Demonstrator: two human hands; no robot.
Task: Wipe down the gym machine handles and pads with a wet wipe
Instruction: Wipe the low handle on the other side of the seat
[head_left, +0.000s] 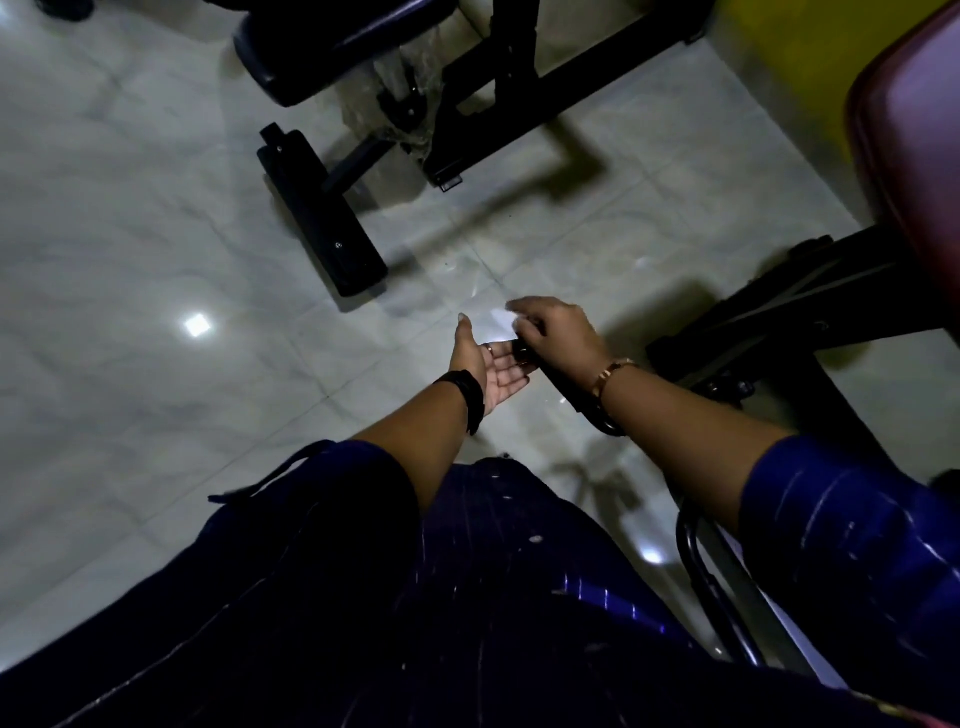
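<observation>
Hands, wipe at handle, bench ahead

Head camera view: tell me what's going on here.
A person in dark blue sleeves is cleaning a gym machine. The right hand grips a white wet wipe over the end of a black handle. The left hand is open, palm up, right beside the handle's end. A red pad shows at the right edge, and another black machine stands on the tiled floor ahead.
</observation>
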